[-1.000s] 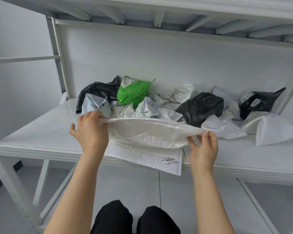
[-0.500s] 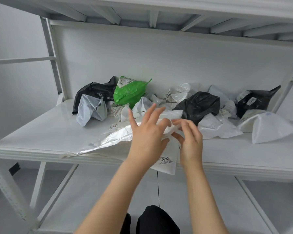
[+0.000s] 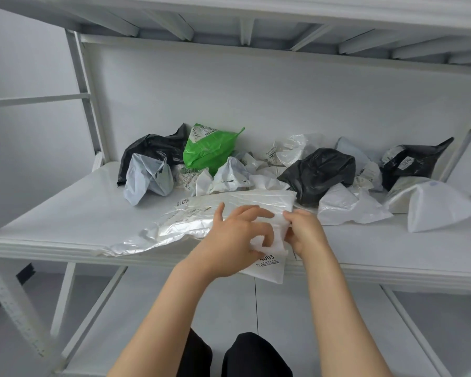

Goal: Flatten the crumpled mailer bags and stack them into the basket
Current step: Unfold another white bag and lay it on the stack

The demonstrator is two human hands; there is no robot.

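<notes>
Centrally, a white mailer bag lies crinkled and glossy along the front edge of the white shelf, its left end reaching the lip. Both hands meet at its right end. The left hand rests on top with its fingers bent and spread, their tips gathering a fold of the film. The right hand, just beside it, has its fingers closed together on the bag's right edge, pinching it. A flat labelled sheet printed "4003" hangs over the shelf lip beneath the hands; whether it is a separate bag or part of the same one cannot be told from this angle.

Behind, against the back wall, stands a row of crumpled bags: a green bag, a central black bag, a pale grey bag at the left, and a large white bag at the far right. Dark trouser knees show below the forearms.
</notes>
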